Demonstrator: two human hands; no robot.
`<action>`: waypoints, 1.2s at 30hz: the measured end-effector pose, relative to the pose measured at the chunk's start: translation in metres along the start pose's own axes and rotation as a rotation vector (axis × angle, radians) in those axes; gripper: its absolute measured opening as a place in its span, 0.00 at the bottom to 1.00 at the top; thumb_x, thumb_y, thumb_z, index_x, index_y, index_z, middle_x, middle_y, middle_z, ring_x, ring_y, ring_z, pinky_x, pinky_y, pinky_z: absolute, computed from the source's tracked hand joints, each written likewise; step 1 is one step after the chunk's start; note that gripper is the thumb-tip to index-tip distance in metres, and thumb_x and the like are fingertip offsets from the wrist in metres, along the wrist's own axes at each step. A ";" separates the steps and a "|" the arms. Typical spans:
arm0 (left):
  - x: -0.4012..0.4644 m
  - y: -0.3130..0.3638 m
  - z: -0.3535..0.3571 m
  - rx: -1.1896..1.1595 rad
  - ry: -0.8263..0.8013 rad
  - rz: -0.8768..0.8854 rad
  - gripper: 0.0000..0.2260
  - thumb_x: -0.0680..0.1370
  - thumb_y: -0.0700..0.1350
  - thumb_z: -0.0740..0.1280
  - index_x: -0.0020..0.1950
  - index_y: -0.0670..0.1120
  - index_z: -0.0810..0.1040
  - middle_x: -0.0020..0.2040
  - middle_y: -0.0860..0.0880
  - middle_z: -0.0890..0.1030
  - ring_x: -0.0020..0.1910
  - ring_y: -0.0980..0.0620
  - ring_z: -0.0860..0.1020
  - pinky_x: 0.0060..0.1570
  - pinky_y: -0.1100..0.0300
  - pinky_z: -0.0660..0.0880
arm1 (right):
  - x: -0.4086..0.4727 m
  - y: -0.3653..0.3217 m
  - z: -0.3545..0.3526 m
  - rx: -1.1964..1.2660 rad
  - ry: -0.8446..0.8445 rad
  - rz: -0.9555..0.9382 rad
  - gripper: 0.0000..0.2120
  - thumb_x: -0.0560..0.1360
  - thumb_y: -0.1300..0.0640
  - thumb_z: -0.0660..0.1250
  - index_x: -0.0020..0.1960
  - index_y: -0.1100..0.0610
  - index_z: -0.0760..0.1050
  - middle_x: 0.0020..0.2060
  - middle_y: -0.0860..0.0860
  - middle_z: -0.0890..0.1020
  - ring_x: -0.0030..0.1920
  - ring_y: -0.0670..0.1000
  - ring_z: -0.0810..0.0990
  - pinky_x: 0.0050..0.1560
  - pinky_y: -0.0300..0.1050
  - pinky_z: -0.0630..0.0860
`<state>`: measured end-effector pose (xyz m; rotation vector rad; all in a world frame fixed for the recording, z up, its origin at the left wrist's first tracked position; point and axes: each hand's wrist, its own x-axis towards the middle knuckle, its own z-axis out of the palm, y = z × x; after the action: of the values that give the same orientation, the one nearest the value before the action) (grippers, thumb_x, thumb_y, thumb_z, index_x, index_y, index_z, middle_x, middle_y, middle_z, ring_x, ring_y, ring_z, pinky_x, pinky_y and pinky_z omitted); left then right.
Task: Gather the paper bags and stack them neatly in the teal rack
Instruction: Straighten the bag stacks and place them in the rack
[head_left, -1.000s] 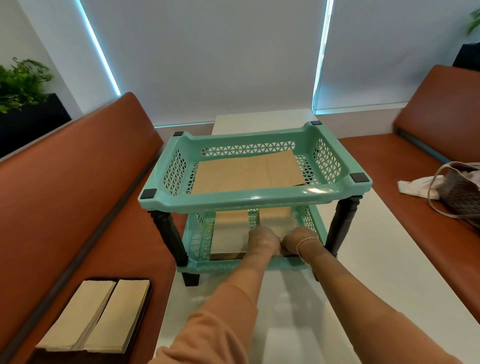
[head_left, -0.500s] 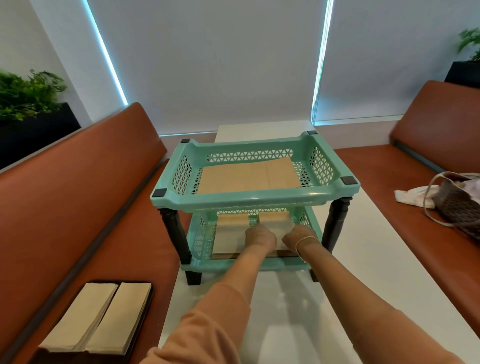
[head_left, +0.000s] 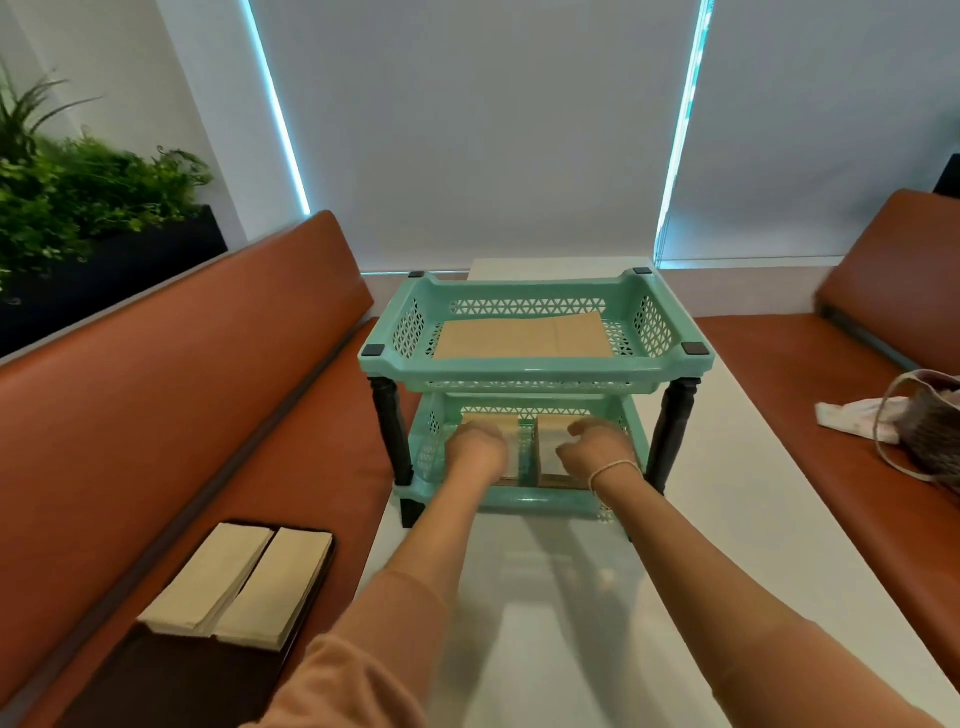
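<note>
The teal rack (head_left: 535, 371) stands on the white table (head_left: 571, 623), two tiers on dark legs. A flat brown paper bag (head_left: 519, 338) lies in its top tier. In the lower tier sit two stacks of bags side by side, a left stack (head_left: 511, 452) and a right stack (head_left: 548, 436). Both my hands reach into that tier. My left hand (head_left: 475, 449) rests on the left stack. My right hand (head_left: 592, 447) is over the right stack with fingers loosely curled. Both hands are blurred. Two more stacks of pale bags (head_left: 239, 584) lie on the bench at left.
The pale stacks sit on a dark tray (head_left: 171, 680) on the orange bench (head_left: 156, 441) left of the table. A woven handbag (head_left: 930, 436) and white cloth (head_left: 852, 418) lie on the right bench. Plants (head_left: 78, 192) stand at far left.
My hands were together at the middle of the lower tier; they have spread apart, one onto each stack. The view has pulled back from the rack.
</note>
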<state>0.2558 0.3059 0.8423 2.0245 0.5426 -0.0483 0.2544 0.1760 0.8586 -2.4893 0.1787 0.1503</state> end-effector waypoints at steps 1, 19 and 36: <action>-0.004 -0.007 -0.002 -0.041 0.029 -0.018 0.10 0.78 0.38 0.60 0.55 0.42 0.78 0.57 0.40 0.80 0.55 0.40 0.79 0.56 0.49 0.77 | -0.006 -0.001 0.005 0.010 -0.010 -0.029 0.16 0.76 0.62 0.62 0.63 0.61 0.73 0.62 0.57 0.76 0.61 0.56 0.75 0.60 0.43 0.70; -0.056 -0.172 -0.114 0.082 0.220 -0.161 0.10 0.78 0.46 0.64 0.55 0.45 0.79 0.54 0.46 0.81 0.55 0.46 0.78 0.58 0.53 0.75 | -0.095 -0.071 0.179 -0.023 -0.432 -0.241 0.10 0.74 0.59 0.65 0.55 0.56 0.78 0.54 0.54 0.81 0.56 0.55 0.78 0.55 0.43 0.73; 0.104 -0.383 -0.240 -0.040 0.115 -0.755 0.22 0.78 0.43 0.63 0.72 0.41 0.65 0.66 0.42 0.72 0.61 0.44 0.74 0.54 0.56 0.77 | -0.042 -0.186 0.398 -0.092 -0.621 -0.022 0.25 0.75 0.56 0.66 0.70 0.57 0.65 0.63 0.55 0.75 0.60 0.55 0.76 0.56 0.43 0.74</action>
<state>0.1518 0.6992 0.6195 1.6870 1.3406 -0.3718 0.2181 0.5679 0.6577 -2.4046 -0.1192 0.9190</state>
